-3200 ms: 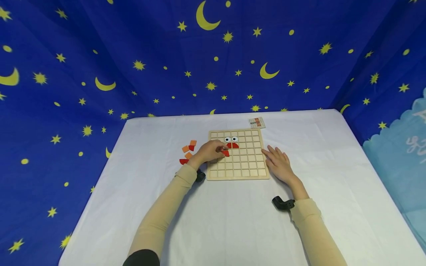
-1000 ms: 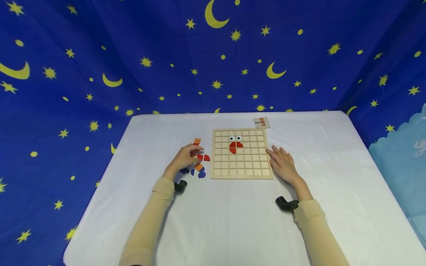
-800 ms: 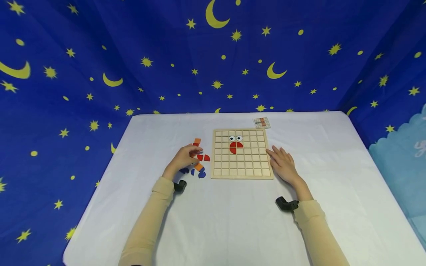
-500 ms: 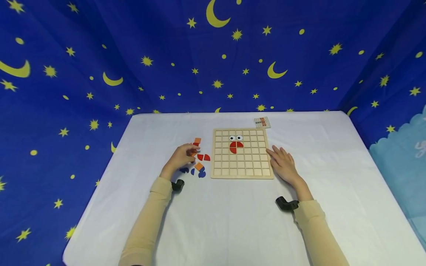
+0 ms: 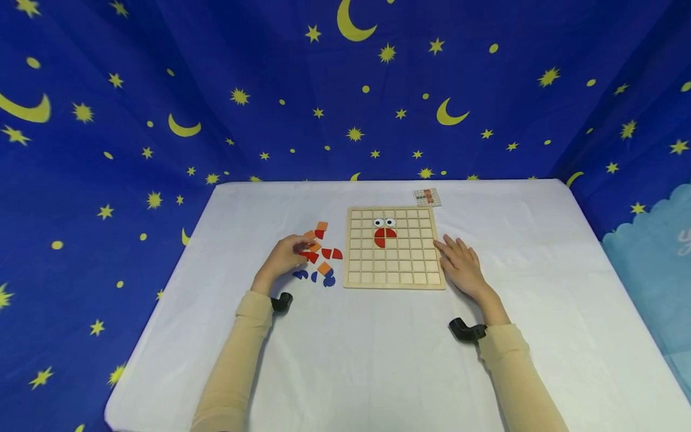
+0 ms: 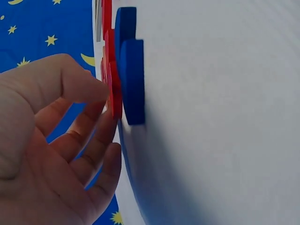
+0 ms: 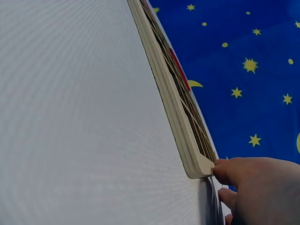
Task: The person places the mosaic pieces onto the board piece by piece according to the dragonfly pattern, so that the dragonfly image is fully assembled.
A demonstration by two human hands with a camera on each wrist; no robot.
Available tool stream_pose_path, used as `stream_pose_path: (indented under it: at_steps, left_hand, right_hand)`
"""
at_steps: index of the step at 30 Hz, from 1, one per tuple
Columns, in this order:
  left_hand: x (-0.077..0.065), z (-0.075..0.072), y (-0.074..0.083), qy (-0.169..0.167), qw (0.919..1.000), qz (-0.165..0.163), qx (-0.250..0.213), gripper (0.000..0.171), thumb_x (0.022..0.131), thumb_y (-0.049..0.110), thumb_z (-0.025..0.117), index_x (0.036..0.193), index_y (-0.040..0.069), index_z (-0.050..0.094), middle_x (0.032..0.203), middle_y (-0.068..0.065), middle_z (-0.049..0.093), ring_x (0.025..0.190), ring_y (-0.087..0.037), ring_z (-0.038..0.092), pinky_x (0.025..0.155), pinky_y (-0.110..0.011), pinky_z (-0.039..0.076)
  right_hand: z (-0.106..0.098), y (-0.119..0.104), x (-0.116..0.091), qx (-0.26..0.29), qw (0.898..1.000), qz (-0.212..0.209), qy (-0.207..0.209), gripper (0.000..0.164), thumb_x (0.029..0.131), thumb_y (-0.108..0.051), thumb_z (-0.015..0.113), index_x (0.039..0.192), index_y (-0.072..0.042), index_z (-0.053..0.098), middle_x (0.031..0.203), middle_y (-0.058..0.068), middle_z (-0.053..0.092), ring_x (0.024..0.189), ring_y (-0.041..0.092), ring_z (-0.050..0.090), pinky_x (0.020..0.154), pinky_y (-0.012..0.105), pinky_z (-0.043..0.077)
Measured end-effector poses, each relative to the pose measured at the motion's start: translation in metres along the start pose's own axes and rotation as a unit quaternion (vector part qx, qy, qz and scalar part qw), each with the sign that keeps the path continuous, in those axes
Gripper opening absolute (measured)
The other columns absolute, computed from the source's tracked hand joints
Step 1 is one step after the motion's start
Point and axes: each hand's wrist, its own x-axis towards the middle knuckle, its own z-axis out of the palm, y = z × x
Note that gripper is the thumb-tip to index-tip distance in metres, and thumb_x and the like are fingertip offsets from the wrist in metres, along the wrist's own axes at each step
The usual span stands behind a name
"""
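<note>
My left hand (image 5: pixel 281 258) is at the loose pieces left of the wooden grid board (image 5: pixel 405 264), its fingers loosely bent and thumb apart from them. The thumb tip lies close by a red piece (image 5: pixel 311 257); whether it touches is unclear. In the left wrist view, red pieces (image 6: pixel 115 91) stand near the thumb, with blue pieces (image 6: pixel 133 84) in front. My right hand (image 5: pixel 461 264) rests beside the board, fingers extended, a fingertip against its right edge. Three red quarter-circles (image 5: pixel 380 242) sit in the grid beneath two white eye pieces (image 5: pixel 379 222).
Orange squares (image 5: pixel 324 269), red quarter-circles (image 5: pixel 337 254) and blue rounded pieces (image 5: pixel 329 281) lie scattered between my left hand and the board. A small pattern card (image 5: pixel 427 197) is behind the board's back right corner. White cloth (image 5: pixel 356 354) covers the table.
My left hand has left the board, where a third red quarter-circle now lies, and gone to the loose pieces. Lately it drew back left, uncovering orange and red pieces. My right hand stays put.
</note>
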Motion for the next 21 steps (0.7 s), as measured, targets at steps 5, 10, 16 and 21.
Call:
stream_pose_path:
  at_steps: [5,10,16,21]
  left_hand:
    - [-0.0044,-0.0014,-0.0032,-0.001,0.9996,-0.004,0.027,0.051,0.077,-0.001,0.067,0.127,0.009,0.06,0.122,-0.012,0.06,0.111,-0.03,0.055,0.097,-0.045,0.046]
    - [-0.0066,-0.0013,-0.0028,0.001,0.9993,0.005,0.037,0.048,0.077,0.005,0.072,0.124,0.008,0.061,0.119,-0.014,0.06,0.098,-0.026,0.053,0.085,-0.037,0.046]
    - [-0.0067,0.0015,-0.0016,0.013,0.9982,0.015,0.057,0.042,0.079,0.011,0.075,0.12,0.006,0.064,0.1,-0.011,0.063,0.083,-0.019,0.053,0.075,-0.029,0.042]
    - [-0.0059,0.0023,-0.0021,0.02,0.9994,0.006,0.027,0.034,0.087,0.01,0.065,0.12,0.002,0.063,0.083,-0.009,0.063,0.066,-0.013,0.057,0.064,-0.025,0.046]
  right_hand:
    - [0.0002,0.0008,0.0005,-0.002,1.0,-0.002,0.0,0.048,0.102,-0.025,0.034,0.148,-0.011,0.032,0.158,0.02,0.016,0.145,0.045,0.003,0.114,0.062,-0.004]
    - [-0.0006,0.0013,0.001,-0.004,1.0,-0.004,0.001,0.048,0.102,-0.025,0.034,0.148,-0.011,0.032,0.158,0.02,0.017,0.145,0.045,0.004,0.114,0.062,-0.004]
    - [-0.0003,0.001,0.0007,-0.003,1.0,-0.005,0.001,0.048,0.102,-0.025,0.035,0.148,-0.011,0.032,0.158,0.02,0.017,0.145,0.046,0.004,0.113,0.063,-0.004]
    - [-0.0001,0.0005,0.0003,-0.003,1.0,-0.005,0.002,0.048,0.102,-0.025,0.035,0.148,-0.01,0.032,0.158,0.02,0.017,0.145,0.045,0.004,0.113,0.063,-0.003]
